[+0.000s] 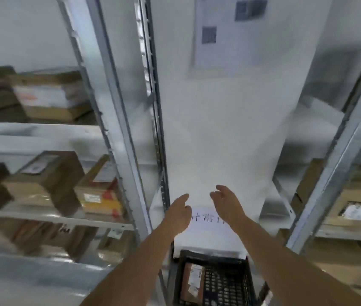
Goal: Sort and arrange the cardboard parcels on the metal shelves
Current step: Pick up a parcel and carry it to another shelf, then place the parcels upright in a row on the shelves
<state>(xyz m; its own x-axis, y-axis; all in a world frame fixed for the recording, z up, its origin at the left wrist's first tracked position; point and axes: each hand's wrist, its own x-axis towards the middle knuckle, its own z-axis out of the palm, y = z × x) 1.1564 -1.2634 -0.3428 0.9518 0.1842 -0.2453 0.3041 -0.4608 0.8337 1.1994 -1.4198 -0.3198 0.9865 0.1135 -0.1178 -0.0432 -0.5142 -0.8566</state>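
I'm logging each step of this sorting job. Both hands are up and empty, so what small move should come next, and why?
Probably lower both hands to the parcel in the black crate. The left hand and right hand hold nothing, and that parcel still lies unsorted just below them.

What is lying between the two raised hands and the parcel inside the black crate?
In the head view, only a white sheet with dark writing on the wall lies between the hands and the parcel in the black crate.
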